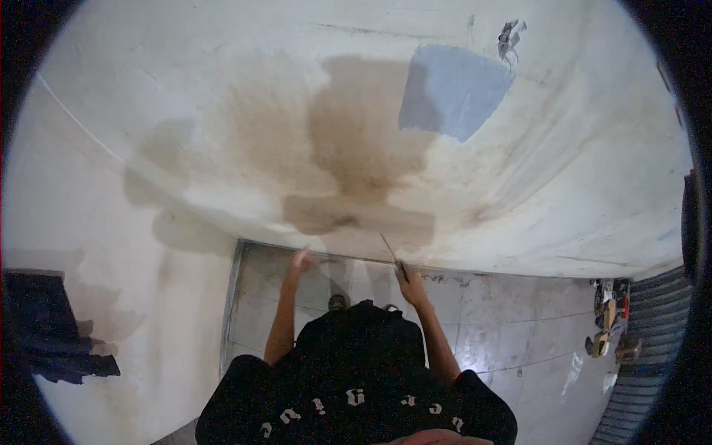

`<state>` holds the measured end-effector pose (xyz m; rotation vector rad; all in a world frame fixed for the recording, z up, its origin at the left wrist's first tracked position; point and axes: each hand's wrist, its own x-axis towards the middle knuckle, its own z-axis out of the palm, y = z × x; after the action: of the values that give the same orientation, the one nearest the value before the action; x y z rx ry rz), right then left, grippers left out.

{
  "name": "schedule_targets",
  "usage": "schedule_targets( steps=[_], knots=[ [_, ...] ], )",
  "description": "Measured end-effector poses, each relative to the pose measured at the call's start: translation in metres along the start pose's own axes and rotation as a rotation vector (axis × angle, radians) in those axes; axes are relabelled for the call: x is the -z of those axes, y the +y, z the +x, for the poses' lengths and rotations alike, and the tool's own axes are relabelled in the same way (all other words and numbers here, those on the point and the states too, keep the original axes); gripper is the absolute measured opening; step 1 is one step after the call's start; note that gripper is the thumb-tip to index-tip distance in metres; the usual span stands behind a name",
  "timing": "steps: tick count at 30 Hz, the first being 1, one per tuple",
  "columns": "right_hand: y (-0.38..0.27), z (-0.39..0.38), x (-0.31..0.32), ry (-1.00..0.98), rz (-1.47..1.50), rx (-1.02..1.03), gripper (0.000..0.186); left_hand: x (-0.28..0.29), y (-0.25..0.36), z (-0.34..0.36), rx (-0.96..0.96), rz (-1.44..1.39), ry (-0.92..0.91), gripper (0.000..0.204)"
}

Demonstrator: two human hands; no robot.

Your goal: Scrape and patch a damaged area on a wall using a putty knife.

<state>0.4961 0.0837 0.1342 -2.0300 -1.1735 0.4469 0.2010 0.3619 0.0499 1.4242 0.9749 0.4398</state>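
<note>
My right hand (410, 283) is closed around the dark handle of a thin-bladed tool (389, 245), seen nearly edge-on. Its blade points up and left toward the pale wall (259, 170) in front of me. From this view I cannot tell whether the tip touches the wall. My left hand (300, 261) is raised near the foot of the same wall, smeared by motion. Its fingers are too blurred to show whether they hold anything. A grey-blue painted patch (456, 89) lies higher on the wall, right of brownish stains and my shadow.
A dark hole or fitting (507, 38) marks the wall above the patch. Dark cloth-like shape (41, 326) shows on the left wall. Pale floor tiles (504, 326) lie underfoot. At right, assorted items (608, 319) sit beside a ribbed shutter (653, 348).
</note>
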Motion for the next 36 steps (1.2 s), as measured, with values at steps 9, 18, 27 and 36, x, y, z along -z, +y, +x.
schedule_targets(
  steps=[9, 18, 27, 36],
  knots=[
    [-0.223, 0.072, 0.123, 0.116, 0.872, 0.04, 0.029, -0.181, 0.403, -0.003, -0.346, -0.798, -0.462, 0.049],
    [-0.234, 0.072, 0.126, 0.192, 0.953, -0.009, 0.032, -0.205, 0.428, -0.018, -0.32, -0.778, -0.253, 0.041],
    [-0.256, 0.063, 0.129, 0.245, 0.944, -0.178, 0.034, -0.204, 0.441, -0.03, -0.337, -0.705, -0.096, 0.037],
    [-0.266, 0.064, 0.132, 0.216, 1.023, -0.217, 0.035, -0.201, 0.446, -0.03, -0.297, -0.725, -0.082, 0.034]
  ],
)
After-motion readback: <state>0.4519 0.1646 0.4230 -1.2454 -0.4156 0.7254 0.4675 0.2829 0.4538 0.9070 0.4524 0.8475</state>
